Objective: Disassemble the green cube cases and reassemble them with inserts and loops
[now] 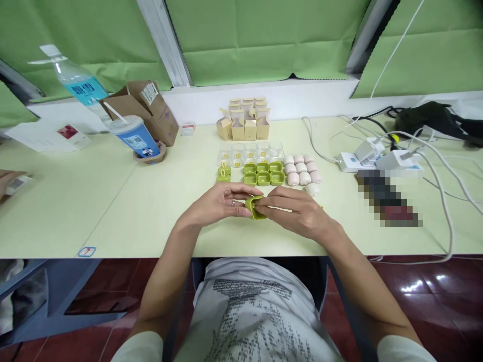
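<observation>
From here the pale table (151,221) runs out of view at both sides, with bare room left of the forearms down to its near edge. The left hand (216,204) grips a green cup (249,204) held between the hands; the right hand (298,207) reaches inside, fingertips hidden, so I can't tell whether they clamp anything. A dark object (388,198) at right is too blurred to name.
</observation>
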Tool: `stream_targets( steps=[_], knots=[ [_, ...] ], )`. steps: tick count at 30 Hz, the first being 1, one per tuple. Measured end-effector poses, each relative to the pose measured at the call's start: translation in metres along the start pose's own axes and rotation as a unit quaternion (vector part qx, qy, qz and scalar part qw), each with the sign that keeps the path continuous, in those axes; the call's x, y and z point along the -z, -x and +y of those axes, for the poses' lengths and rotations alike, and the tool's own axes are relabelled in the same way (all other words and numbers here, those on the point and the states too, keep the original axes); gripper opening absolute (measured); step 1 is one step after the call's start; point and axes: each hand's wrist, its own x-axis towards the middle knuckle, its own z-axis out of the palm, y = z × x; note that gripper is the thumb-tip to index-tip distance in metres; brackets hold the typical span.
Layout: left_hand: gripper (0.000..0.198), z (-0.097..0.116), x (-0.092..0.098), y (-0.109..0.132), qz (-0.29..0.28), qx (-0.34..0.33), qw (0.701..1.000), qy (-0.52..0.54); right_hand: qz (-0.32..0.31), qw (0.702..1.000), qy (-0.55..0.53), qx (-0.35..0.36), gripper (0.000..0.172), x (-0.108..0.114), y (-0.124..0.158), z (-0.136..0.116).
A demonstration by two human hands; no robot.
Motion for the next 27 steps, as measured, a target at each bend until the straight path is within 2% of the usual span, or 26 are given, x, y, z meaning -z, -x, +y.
stream_targets(
  steps=[5, 12, 15, 19, 21, 23, 24, 25, 27],
  knots=[
    [0.045, -0.002, 0.0, -0.001, 0.019, 0.014, 1.0, 0.002, -0.041, 0.999, 0.011, -0.004, 0.021, 0.003, -0.005, -0.005],
    [0.052, -0.004, -0.004, -0.003, 0.035, -0.003, 0.997, 0.063, 0.006, 0.998, 0.055, -0.015, 0.017, -0.002, -0.004, -0.002],
    [0.056, -0.008, -0.006, -0.005, 0.043, -0.01, 0.996, 0.082, 0.002, 0.998, 0.058, -0.002, 0.014, -0.003, -0.003, 0.001],
    [0.057, -0.012, -0.006, -0.008, 0.039, -0.013, 0.995, 0.09, -0.003, 0.999, 0.029, -0.012, 0.019, 0.0, -0.002, 0.004],
    [0.056, -0.012, -0.003, -0.008, 0.034, -0.024, 0.994, 0.1, 0.014, 1.0, -0.005, -0.021, 0.032, 0.002, 0.0, 0.003],
    [0.055, -0.011, 0.0, -0.006, 0.04, -0.049, 0.992, 0.111, 0.046, 0.997, -0.034, -0.054, 0.045, 0.004, 0.0, 0.001],
    [0.053, -0.01, 0.001, -0.006, 0.046, -0.064, 0.99, 0.115, 0.074, 0.992, -0.041, -0.093, 0.046, 0.005, 0.0, 0.0],
    [0.052, -0.009, 0.001, -0.005, 0.052, -0.081, 0.988, 0.118, 0.111, 0.981, -0.051, -0.148, 0.043, 0.005, 0.0, -0.001],
    [0.048, -0.008, 0.001, -0.005, 0.063, -0.116, 0.985, 0.116, 0.166, 0.939, -0.116, -0.278, 0.029, 0.004, -0.002, -0.001]
  ],
)
